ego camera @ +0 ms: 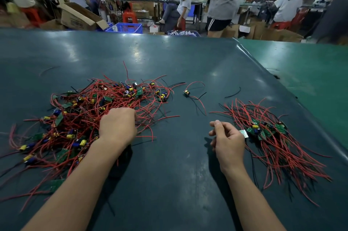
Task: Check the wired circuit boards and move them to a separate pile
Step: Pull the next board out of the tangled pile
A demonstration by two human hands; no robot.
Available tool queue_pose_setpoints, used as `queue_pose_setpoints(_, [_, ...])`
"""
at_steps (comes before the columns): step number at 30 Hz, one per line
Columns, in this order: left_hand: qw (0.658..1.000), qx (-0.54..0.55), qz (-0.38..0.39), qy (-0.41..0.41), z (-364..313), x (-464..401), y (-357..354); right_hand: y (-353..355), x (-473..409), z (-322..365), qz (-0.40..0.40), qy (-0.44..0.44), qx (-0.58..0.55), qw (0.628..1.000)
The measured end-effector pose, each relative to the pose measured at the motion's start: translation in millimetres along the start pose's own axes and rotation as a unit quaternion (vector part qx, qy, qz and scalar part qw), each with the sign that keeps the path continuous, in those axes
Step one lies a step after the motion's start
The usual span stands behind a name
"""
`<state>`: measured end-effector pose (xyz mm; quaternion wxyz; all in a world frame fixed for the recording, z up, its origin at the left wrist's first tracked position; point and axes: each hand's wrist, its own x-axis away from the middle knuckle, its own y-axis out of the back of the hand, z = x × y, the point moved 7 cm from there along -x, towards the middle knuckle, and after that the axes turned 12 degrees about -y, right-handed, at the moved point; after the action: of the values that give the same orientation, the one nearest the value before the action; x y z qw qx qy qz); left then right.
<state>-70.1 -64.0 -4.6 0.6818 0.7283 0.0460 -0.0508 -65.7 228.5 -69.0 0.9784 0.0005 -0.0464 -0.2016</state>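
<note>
Two piles of wired boards lie on the dark green table (169, 57). A big tangled pile (90, 117) fills the left-centre of the frame, and a smaller, neater pile (269, 136) sits at the right, its red wires fanned toward the lower right; the tidy lay suggests these are the checked ones, kept apart so nothing is sorted twice. One stray board (186, 93) with red and black leads lies alone between the piles, toward the upper centre, and a loose black wire (233, 93) lies just right of it.

At the near edge of the big pile the left hand (117, 127) lies knuckles up, fingers curled down into the red wires, probably picking out the next board; whether it has one pinched cannot be told, since the fingertips are hidden. Just left of the small pile, the right hand (227, 138) hovers with fingers loosely curled and thumb raised, holding nothing, likely waiting to take a board. Blurred workers sit at benches along the top of the frame.
</note>
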Motion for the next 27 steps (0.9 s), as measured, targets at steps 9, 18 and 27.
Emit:
queue_pose_setpoints(9, [0.862,0.183,-0.460,-0.105,-19.9,23.3,102.5,-5.3,7.2,9.1,0.043,0.008,-0.020,0.999])
queue_pose_setpoints(18, [0.682,0.731,-0.003,-0.027,-97.7,6.5,-35.2,-41.1,24.5,7.1,0.247,-0.072,-0.115,0.960])
queue_pose_setpoints(27, [0.642,0.761,0.057,-0.078,-100.5,19.0,-62.0,-37.7,18.1,0.2,0.214,-0.067,-0.059,0.973])
